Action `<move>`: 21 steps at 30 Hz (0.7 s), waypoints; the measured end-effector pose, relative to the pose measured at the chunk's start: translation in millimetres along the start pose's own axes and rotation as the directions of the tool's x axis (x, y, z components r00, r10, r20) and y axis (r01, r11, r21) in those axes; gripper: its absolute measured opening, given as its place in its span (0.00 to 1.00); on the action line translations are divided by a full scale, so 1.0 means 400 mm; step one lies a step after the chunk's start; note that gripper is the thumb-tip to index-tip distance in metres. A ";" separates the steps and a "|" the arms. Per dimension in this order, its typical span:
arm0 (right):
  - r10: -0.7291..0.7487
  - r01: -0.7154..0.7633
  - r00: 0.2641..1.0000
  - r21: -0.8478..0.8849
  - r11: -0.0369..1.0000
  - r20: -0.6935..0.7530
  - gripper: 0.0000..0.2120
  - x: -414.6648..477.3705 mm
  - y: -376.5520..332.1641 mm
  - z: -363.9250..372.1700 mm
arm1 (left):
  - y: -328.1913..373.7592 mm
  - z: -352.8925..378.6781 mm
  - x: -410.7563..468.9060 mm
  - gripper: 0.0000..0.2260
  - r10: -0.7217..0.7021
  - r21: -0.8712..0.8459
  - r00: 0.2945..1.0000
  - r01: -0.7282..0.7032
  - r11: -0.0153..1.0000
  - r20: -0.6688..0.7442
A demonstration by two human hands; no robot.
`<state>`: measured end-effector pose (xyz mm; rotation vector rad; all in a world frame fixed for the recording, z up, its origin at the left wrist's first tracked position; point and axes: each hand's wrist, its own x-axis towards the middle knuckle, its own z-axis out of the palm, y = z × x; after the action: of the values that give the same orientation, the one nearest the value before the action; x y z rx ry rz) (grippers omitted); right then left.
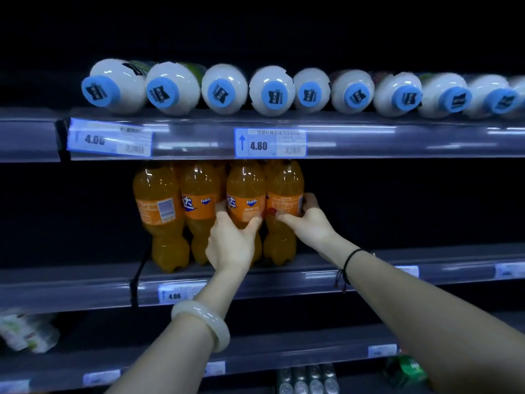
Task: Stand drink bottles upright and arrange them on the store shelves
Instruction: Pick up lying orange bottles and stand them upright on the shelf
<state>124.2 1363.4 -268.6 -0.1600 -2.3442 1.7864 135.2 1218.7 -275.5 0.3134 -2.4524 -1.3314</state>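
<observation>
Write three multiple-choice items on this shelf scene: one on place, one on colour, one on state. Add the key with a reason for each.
1. Where do the Fanta bottles stand?
A. On the shelf just below the white bottles
B. Beside the white bottles
C. On the floor

2. What colour are the white bottles' caps?
A. Red
B. Blue
C. Green

3. How are the white bottles placed?
A. Upright
B. On their sides
C. Upside down

Key:
1 A: they stand under the 4.80 price tag, where the left hand grips one and the right hand grips another.
2 B: every cap shows blue.
3 B: the caps point out at the camera.
</observation>
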 end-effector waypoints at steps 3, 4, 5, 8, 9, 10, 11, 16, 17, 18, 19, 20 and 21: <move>-0.007 0.008 1.000 0.039 0.999 -0.021 0.30 0.000 0.009 0.006 | 0.004 -0.005 0.001 0.25 0.026 -0.099 1.000 -0.026 0.995 -0.007; -0.005 0.007 0.999 0.056 0.998 -0.032 0.30 -0.003 0.013 0.010 | 0.007 -0.005 0.000 0.24 0.029 -0.121 1.000 -0.030 0.992 -0.009; -0.003 0.006 0.999 0.076 0.997 -0.042 0.30 -0.006 0.016 0.016 | 0.010 -0.005 0.000 0.24 0.034 -0.130 0.999 -0.035 0.991 -0.012; -0.005 0.013 0.998 0.120 0.993 -0.070 0.32 -0.022 0.023 0.034 | 0.021 -0.003 -0.004 0.26 0.036 -0.090 0.999 -0.038 0.995 -0.026; -0.007 0.017 0.997 0.133 0.991 -0.075 0.32 -0.027 0.024 0.037 | 0.026 -0.003 -0.004 0.26 0.024 -0.067 0.999 -0.026 0.997 -0.031; -0.003 0.014 0.997 0.148 0.989 -0.072 0.31 -0.031 0.023 0.037 | 0.029 -0.003 -0.004 0.26 0.009 -0.043 1.000 -0.011 0.999 -0.029; 0.008 0.003 0.998 0.158 0.987 -0.065 0.30 -0.035 0.023 0.034 | 0.033 -0.003 -0.003 0.27 -0.002 -0.019 1.000 0.002 1.000 -0.019; 0.058 -0.060 0.998 0.095 0.994 0.023 0.30 -0.065 0.008 -0.012 | 0.041 -0.018 -0.015 0.29 -0.020 0.042 1.000 0.019 0.999 0.014; 0.057 -0.059 0.998 0.076 0.995 0.027 0.30 -0.072 0.004 -0.025 | 0.045 -0.026 -0.025 0.31 -0.001 0.118 1.000 0.003 0.993 -0.014; 0.043 -0.044 0.999 0.045 0.998 0.029 0.30 -0.080 0.000 -0.039 | 0.048 -0.035 -0.036 0.31 0.037 0.203 0.999 -0.029 0.979 -0.038; 0.016 -0.016 0.999 0.001 1.000 0.036 0.28 -0.090 -0.003 -0.054 | 0.051 -0.044 -0.046 0.29 0.100 0.256 0.994 -0.086 0.963 -0.042; -0.022 0.025 0.999 -0.050 0.998 0.046 0.24 -0.102 -0.005 -0.073 | 0.053 -0.050 -0.057 0.26 0.179 0.266 0.984 -0.172 0.949 -0.004; -0.056 0.062 0.997 -0.108 0.992 0.059 0.21 -0.119 -0.007 -0.098 | 0.059 -0.053 -0.072 0.21 0.269 0.249 0.961 -0.277 0.928 0.068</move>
<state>179.3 1390.1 -259.9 -0.0563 -2.4603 1.6569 168.9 1225.0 -249.9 0.0057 -2.5826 -0.9131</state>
